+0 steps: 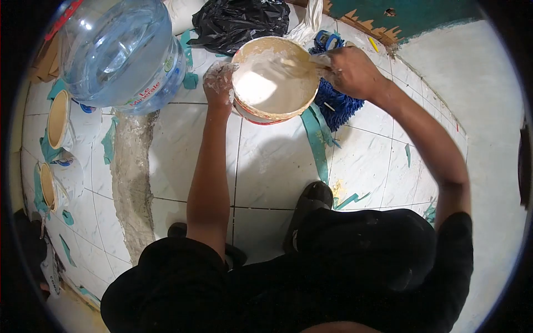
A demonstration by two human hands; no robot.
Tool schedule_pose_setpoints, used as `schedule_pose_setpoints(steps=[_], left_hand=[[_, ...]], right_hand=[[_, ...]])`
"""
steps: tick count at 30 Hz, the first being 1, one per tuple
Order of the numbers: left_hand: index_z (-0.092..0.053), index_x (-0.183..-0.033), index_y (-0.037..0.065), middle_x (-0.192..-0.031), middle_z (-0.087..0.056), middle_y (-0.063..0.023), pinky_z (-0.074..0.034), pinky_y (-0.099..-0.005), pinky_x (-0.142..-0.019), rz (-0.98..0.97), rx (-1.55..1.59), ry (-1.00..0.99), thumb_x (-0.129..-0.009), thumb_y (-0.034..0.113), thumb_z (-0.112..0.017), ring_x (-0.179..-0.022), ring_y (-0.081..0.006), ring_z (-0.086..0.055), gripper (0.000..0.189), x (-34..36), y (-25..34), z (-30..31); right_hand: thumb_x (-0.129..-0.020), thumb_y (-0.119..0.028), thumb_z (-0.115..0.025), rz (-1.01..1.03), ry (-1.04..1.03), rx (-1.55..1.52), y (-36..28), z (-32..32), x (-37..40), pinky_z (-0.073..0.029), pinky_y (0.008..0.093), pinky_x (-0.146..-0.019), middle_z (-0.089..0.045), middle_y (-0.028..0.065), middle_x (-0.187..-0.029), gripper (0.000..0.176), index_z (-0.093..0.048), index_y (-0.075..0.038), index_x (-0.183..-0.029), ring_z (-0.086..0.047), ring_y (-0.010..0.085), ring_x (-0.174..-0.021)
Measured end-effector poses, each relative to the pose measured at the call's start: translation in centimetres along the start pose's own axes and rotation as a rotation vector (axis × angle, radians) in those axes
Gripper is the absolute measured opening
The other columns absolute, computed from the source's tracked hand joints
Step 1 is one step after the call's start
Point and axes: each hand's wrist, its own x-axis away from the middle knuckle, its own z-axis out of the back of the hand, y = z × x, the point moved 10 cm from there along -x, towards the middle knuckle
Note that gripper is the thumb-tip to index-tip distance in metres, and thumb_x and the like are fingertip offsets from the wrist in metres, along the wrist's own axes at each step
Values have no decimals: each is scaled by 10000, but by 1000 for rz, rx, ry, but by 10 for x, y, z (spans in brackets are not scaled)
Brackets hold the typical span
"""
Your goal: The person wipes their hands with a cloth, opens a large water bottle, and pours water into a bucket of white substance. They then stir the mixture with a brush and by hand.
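A round cream bucket (276, 115) stands on the tiled floor, holding a thick whitish mixture (264, 89). My left hand (220, 83), smeared with white, is closed on the left side of its rim. Over the right side, my right hand (352, 71) is closed round a pale stick-like tool (302, 66) that reaches into the mixture. Its far end is blurred and coated, so I cannot make out its exact kind. Just right of the bucket, partly under my right hand, lies a shaggy blue cloth or mop head (337, 108).
A large clear water jug (125, 55) stands left of the bucket, and a black plastic bag (239, 22) lies behind it. Two tubs (58, 119) sit at far left. Torn green strips (316, 141) litter the floor. A pale wall (466, 72) bounds the right.
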Motion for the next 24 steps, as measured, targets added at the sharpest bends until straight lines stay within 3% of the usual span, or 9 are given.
schedule_pose_setpoints(steps=[3, 6, 9, 10, 12, 13, 15, 18, 24], left_hand=[[-608, -833, -5, -716, -575, -25, -403, -242, -559, -51, 31, -31, -833, 179, -567, -618, -93, -499, 189, -1, 3, -2], [-613, -862, -9, -731, -586, -32, -409, -249, -545, -93, 112, -35, -827, 194, -575, -607, -101, -508, 209, 0, 0, -1], [-609, -895, -5, -813, -615, -59, -444, -265, -583, -405, -137, 46, -837, 236, -564, -687, -135, -566, 251, 4, 19, -1], [-602, -926, -1, -845, -620, -71, -457, -287, -606, -613, -353, 77, -835, 236, -562, -721, -158, -579, 257, 9, 31, -1], [-579, -996, 12, -900, -624, -91, -468, -340, -650, -640, -384, 5, -823, 229, -561, -784, -210, -592, 278, 15, 25, -3], [-564, -1033, 22, -924, -622, -99, -468, -371, -671, -457, -196, -81, -813, 223, -562, -814, -240, -591, 298, 10, 7, -3], [-532, -1097, 39, -964, -618, -110, -459, -420, -705, -315, -92, -192, -794, 213, -565, -853, -287, -582, 351, 6, -16, -13], [-511, -1145, 67, -1015, -614, -118, -443, -450, -733, -610, -358, -134, -761, 186, -581, -866, -315, -568, 408, 12, 0, -15], [-499, -1152, 70, -994, -607, -112, -437, -445, -744, -616, -470, -121, -720, 149, -616, -893, -322, -557, 455, 16, 0, -17]], right_hand=[[-722, -138, -562, 149, 3, 21, -14, 11, -9, -493, 437, -645, -620, 178, -746, 126, -614, -31, -762, -616, 355, -708], [-722, -125, -544, 252, -43, 61, -35, 18, -12, -497, 439, -648, -617, 181, -743, 136, -624, -36, -785, -619, 352, -720], [-732, -133, -539, 236, -95, 145, -43, 15, -22, -499, 442, -647, -617, 179, -745, 144, -629, -40, -796, -623, 346, -732], [-724, -135, -547, 239, -55, 131, -40, 15, -24, -494, 431, -642, -615, 175, -750, 144, -622, -37, -797, -616, 341, -723], [-707, -139, -562, 227, 28, 79, -32, 9, -21, -483, 408, -632, -611, 168, -759, 150, -607, -30, -799, -602, 330, -706], [-710, -143, -562, 217, 52, 77, -32, 6, -18, -483, 408, -626, -610, 168, -752, 150, -608, -30, -797, -602, 329, -700], [-717, -152, -564, 192, 99, 99, -27, 10, -13, -484, 409, -615, -607, 168, -736, 150, -609, -30, -792, -603, 326, -688], [-735, -166, -564, 169, 66, 121, -23, 14, -12, -486, 404, -616, -605, 169, -726, 150, -612, -38, -800, -604, 322, -689], [-714, -175, -582, 184, 82, 111, -24, 20, -13, -487, 394, -625, -608, 167, -729, 179, -626, -46, -829, -605, 314, -691]])
